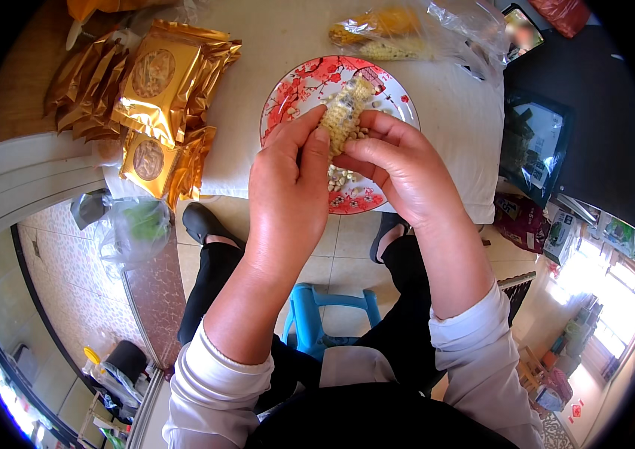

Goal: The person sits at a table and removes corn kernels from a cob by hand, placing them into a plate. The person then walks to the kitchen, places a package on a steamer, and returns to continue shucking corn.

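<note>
An ear of corn [345, 112], pale yellow with some dark kernels, is held tilted over a round plate [295, 84] with a red blossom pattern. My left hand [295, 163] grips its left side, thumb and fingers around the near part. My right hand [401, 163] has its thumb and fingers against the ear's lower right side; whether kernels are between them is hidden. Loose corn kernels [341, 178] lie on the plate below the ear, and more show beside its right edge. The plate rests at the near edge of a cloth-covered table [239, 112].
Gold foil packets [152, 84] are piled at the left. Clear plastic bags with more corn [390, 50] lie beyond the plate. A phone [519, 33] and a dark packaged item [536, 140] are at the right. A blue plastic stool [309, 320] stands below, between my legs.
</note>
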Demonstrator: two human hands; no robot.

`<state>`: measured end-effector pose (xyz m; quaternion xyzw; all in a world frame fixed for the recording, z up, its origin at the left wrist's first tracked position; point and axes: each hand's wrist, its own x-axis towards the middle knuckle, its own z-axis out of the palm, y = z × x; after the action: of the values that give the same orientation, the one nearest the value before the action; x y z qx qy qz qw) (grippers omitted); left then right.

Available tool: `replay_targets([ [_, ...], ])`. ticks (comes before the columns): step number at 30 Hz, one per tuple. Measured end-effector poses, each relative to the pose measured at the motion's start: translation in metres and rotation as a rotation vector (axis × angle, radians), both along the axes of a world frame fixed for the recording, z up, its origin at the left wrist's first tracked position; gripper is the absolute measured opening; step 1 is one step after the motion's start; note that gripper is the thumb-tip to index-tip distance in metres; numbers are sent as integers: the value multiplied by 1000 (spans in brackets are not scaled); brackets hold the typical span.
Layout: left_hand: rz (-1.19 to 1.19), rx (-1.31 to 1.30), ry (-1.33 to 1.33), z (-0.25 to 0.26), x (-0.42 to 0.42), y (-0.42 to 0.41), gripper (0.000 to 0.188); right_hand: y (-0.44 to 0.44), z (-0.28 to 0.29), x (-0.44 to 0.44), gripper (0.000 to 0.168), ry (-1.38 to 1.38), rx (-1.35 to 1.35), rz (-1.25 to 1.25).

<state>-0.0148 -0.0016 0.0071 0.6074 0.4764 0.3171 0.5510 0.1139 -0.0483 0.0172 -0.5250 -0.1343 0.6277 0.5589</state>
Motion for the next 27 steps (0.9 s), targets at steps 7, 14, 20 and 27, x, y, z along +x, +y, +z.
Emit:
replay_targets([
  [7, 6, -158, -57, 7, -1, 2, 29, -1, -3, 3, 29, 125, 45, -22],
  [14, 126, -426, -284, 17, -2, 4, 32, 5, -11, 9, 42, 321, 4, -90],
  [20, 243, -495, -436, 15, -6, 9, 31, 5, -10, 12, 55, 385, -33, -84],
  [27, 256, -543, -542, 20, -8, 12, 31, 1, -10, 15, 44, 274, 1, -70],
])
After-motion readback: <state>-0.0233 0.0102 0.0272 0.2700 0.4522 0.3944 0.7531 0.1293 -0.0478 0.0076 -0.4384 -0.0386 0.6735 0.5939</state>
